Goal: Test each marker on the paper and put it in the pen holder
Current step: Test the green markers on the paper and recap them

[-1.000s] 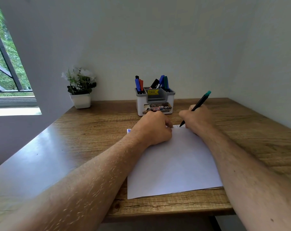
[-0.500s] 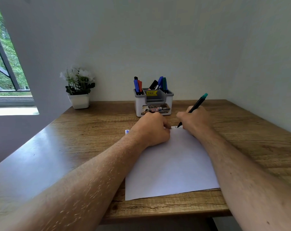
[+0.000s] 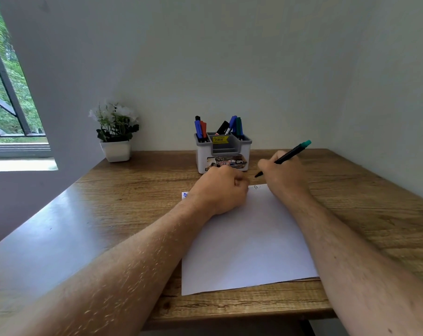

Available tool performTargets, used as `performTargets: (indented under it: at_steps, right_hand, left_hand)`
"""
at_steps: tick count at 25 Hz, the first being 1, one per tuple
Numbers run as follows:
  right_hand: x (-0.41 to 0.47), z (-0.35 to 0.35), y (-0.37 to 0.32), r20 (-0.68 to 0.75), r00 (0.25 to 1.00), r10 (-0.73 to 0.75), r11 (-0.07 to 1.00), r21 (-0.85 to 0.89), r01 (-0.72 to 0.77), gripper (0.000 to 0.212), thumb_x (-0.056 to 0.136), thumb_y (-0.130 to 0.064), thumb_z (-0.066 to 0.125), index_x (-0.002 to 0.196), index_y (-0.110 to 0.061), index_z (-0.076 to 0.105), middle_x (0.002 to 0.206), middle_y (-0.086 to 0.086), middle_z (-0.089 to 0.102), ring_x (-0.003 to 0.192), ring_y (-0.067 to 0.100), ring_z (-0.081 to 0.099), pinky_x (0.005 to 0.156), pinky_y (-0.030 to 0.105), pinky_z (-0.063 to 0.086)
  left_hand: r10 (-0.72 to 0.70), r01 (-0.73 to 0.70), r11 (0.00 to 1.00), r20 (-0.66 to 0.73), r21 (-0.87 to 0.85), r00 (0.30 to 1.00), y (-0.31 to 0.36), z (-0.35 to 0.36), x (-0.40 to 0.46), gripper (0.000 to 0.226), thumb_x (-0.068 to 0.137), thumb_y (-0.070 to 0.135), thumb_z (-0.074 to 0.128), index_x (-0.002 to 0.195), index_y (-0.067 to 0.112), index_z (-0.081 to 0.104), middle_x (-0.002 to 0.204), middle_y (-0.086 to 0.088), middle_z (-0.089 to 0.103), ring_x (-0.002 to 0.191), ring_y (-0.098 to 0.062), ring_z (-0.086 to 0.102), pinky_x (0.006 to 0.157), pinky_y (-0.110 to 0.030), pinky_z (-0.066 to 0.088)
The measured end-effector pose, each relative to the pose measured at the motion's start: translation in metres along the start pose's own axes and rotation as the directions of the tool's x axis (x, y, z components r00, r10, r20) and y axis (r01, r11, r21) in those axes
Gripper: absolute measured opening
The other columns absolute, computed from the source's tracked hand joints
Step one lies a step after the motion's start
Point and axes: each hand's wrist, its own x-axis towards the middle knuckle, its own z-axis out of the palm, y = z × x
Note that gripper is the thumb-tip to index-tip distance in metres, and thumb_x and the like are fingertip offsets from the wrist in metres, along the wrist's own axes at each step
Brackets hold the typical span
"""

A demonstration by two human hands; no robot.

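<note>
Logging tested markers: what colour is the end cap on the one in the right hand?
Teal-green, on a black marker; head view.

A wooden table (image 3: 133,190) is carrying the scene, its grain running left to right and its left part glinting with daylight; a small white pot (image 3: 115,151) is sitting at the table's far left corner, close against the wall, and is holding a plant (image 3: 114,123) with white flowers and dark green leaves; a plain pale wall (image 3: 230,69) is rising behind the table and is meeting a second wall on the right; a window (image 3: 9,98) is showing at the far left, with dark bars slanting across it and green foliage lying beyond; a bright sill (image 3: 19,163) is running beneath the window.
</note>
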Motion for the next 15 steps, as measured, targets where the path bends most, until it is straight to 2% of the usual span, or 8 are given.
performTargets:
  at_steps: [3,6,9,11,13,15]
  right_hand:
    - [0.001,0.003,-0.003,0.061,0.998,-0.028,0.985,0.169,0.018,0.013,0.083,-0.015,0.064,0.074,-0.019,0.055,0.062,-0.002,0.055,0.053,0.012,0.047,0.047,0.024,0.035]
    - [0.004,0.003,-0.002,0.163,0.987,0.003,0.924,0.378,-0.065,0.024,0.084,-0.005,0.065,0.073,-0.02,0.05,0.057,0.0,0.049,0.041,0.009,0.04,0.041,0.021,0.029]
    - [0.001,0.0,-0.005,0.266,0.964,-0.027,0.866,0.487,-0.111,0.018,0.088,-0.003,0.062,0.081,-0.018,0.056,0.065,0.006,0.057,0.041,0.009,0.042,0.037,0.018,0.03]
    - [-0.002,-0.002,-0.007,0.303,0.951,-0.069,0.817,0.564,-0.121,0.003,0.088,-0.015,0.061,0.085,-0.015,0.062,0.076,0.013,0.067,0.043,0.012,0.048,0.039,0.019,0.034]
    - [-0.005,-0.003,-0.009,0.33,0.939,-0.093,0.761,0.632,-0.147,0.014,0.088,-0.021,0.054,0.088,-0.013,0.065,0.081,0.015,0.072,0.044,0.014,0.051,0.041,0.02,0.036]
    - [-0.007,-0.003,-0.011,0.355,0.929,-0.104,0.741,0.65,-0.166,0.018,0.093,-0.014,0.045,0.089,-0.011,0.063,0.082,0.016,0.074,0.044,0.015,0.051,0.041,0.02,0.036]
  left_hand:
    - [-0.112,0.086,0.915,-0.045,-0.394,0.993,-0.002,-0.005,0.002,0.037,0.094,0.012,0.038,0.118,0.028,0.061,0.119,0.001,0.061,0.109,-0.018,0.054,0.094,-0.038,0.046]
    - [-0.213,0.11,0.747,-0.079,-0.655,0.974,-0.005,-0.008,0.006,0.035,0.095,0.0,0.035,0.115,0.025,0.051,0.111,-0.008,0.058,0.103,-0.024,0.058,0.095,-0.047,0.051]
    - [-0.345,0.086,0.543,-0.129,-0.835,0.93,-0.006,-0.011,0.013,0.04,0.095,-0.007,0.037,0.118,0.022,0.051,0.101,-0.004,0.056,0.093,-0.019,0.057,0.082,-0.04,0.055]
    - [-0.46,0.094,0.357,-0.087,-0.93,0.884,-0.007,-0.015,0.015,0.037,0.098,-0.005,0.044,0.121,0.022,0.052,0.105,-0.005,0.06,0.088,-0.018,0.061,0.068,-0.031,0.054]
    - [-0.526,0.085,0.202,-0.035,-0.976,0.85,-0.013,-0.02,0.014,0.032,0.099,0.0,0.049,0.122,0.022,0.051,0.117,-0.011,0.059,0.088,-0.02,0.064,0.068,-0.029,0.056]
    - [-0.546,0.062,0.099,-0.002,-0.993,0.838,-0.019,-0.024,0.013,0.031,0.099,0.0,0.051,0.123,0.019,0.051,0.122,-0.014,0.057,0.089,-0.021,0.065,0.076,-0.031,0.059]
